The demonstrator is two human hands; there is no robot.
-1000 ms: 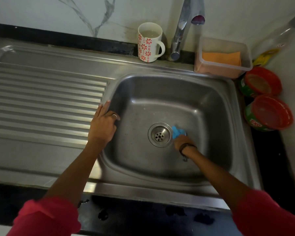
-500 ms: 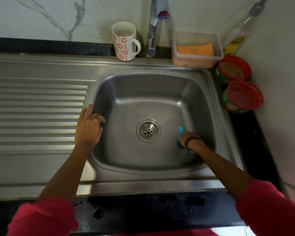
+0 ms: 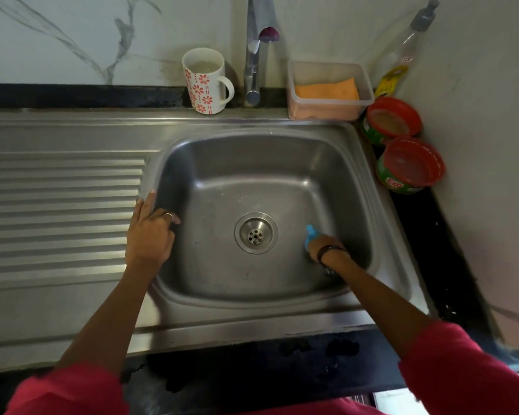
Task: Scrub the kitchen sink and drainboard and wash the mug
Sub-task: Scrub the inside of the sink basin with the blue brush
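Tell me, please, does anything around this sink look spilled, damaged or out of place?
Nothing looks damaged or askew. The mug stands upright by the tap, holding cloudy liquid; dark wet blotches mark the counter edge.

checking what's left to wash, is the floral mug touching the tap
Apart. The head view shows dark counter between the floral mug's handle and the tap base.

A single head-worn wide-angle camera looks forward and steeply down, close over the sink (image 3: 192, 163), whose basin fills the centre. The drainboard (image 3: 60, 211) runs off at 9 o'clock, the tap (image 3: 253, 64) and wall stand at 12, and both forearms enter from 6 o'clock.
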